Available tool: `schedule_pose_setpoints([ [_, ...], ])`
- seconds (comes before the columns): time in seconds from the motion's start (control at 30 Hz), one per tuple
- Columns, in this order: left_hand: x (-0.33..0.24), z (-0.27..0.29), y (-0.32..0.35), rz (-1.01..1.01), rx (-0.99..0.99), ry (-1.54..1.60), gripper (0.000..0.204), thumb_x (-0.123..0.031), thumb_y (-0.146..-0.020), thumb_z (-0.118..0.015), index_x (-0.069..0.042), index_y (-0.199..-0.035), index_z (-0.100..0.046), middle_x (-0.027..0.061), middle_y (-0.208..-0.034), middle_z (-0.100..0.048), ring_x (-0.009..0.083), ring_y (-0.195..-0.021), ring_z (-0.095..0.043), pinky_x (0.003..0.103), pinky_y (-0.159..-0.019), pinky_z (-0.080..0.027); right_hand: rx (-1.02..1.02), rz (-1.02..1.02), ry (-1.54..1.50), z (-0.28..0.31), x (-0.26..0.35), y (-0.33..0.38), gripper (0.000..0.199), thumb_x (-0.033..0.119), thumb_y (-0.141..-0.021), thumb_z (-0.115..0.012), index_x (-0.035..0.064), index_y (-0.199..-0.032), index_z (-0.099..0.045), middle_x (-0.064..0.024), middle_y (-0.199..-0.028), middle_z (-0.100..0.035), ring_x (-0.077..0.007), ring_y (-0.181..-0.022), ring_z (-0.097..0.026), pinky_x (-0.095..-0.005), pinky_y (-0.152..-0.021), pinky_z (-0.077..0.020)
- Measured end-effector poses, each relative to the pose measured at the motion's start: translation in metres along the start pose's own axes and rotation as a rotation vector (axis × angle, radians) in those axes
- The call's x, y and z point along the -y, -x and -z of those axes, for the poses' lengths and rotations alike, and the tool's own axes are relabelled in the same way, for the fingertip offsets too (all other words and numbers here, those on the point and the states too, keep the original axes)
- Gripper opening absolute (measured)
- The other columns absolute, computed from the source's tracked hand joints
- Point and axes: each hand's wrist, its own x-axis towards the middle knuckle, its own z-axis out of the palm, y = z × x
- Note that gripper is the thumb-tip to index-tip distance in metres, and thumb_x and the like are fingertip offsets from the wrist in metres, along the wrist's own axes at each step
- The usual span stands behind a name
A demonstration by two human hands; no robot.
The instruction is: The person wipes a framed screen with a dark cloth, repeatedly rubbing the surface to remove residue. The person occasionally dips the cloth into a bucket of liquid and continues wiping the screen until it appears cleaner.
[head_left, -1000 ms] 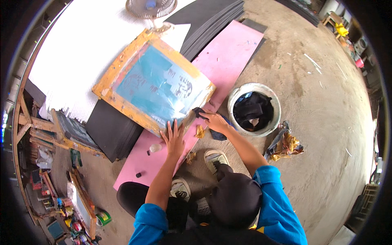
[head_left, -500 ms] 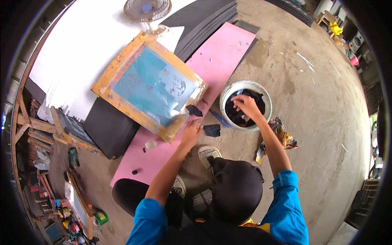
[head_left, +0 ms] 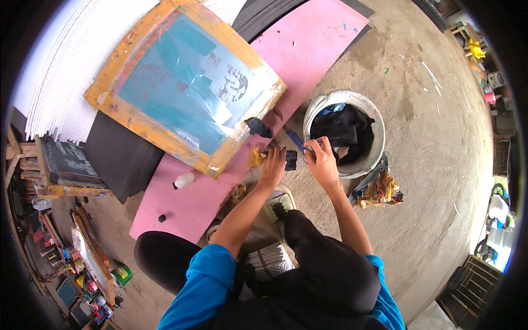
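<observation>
Small bottle [head_left: 184,180] on pink board [head_left: 308,60]

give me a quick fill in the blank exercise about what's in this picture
1. The wooden-framed printing screen lies partly on a long ____ board.
2. Dark cloth fills the round metal ____ beside the right hand.
3. The left hand rests on a ____ rag by the board's edge.
4. The person's sleeves are ____.

Missing words: pink; bucket; black; blue
</observation>
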Motion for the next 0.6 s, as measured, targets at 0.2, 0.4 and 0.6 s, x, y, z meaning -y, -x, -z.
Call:
schedule_pose_setpoints([
  [0.2, 0.027, -0.009, 0.001, 0.085, -0.015, -0.065, 0.034, -0.015, -0.083, -0.067, -0.004, -0.112, -0.055, 0.014, -0.102, -0.056, 0.0323, -0.101, -0.057, 0.041, -0.085, -0.05, 0.036, -0.026, -0.088, -0.005, 0.016, -0.014, 0.02, 0.003, -0.082, -0.065, 0.0111, -0.1, -0.063, -0.0119, -0.097, -0.052, -0.0306, -0.092, -0.058, -0.0417, -0.075, -0.05],
  [0.4, -0.027, 0.093, -0.018, -0.088, -0.162, 0.352, 0.017, -0.011, -0.081, -0.067, -0.008, -0.097, -0.062, 0.0092, -0.096, -0.057, 0.0297, -0.098, -0.057, 0.041, -0.084, -0.047, -0.269, 0.191, -0.13, 0.015, -0.006, -0.016, 0.028, -0.003, -0.08, -0.066, 0.002, -0.107, -0.058, -0.0134, -0.111, -0.054, -0.0316, -0.089, -0.059, -0.0368, -0.082, -0.0479],
  [0.6, 0.007, 0.194, -0.03, -0.163, -0.22, 0.262, 0.015, -0.016, -0.083, -0.068, -0.011, -0.096, -0.063, 0.0063, -0.094, -0.057, 0.0277, -0.092, -0.057, 0.039, -0.08, -0.047, 0.322, 0.099, -0.404, 0.022, 0.061, -0.074, 0.034, 0.015, -0.078, -0.076, -0.0016, -0.103, -0.062, -0.0144, -0.097, -0.066, -0.0284, -0.091, -0.065, -0.0357, -0.08, -0.0495],
])
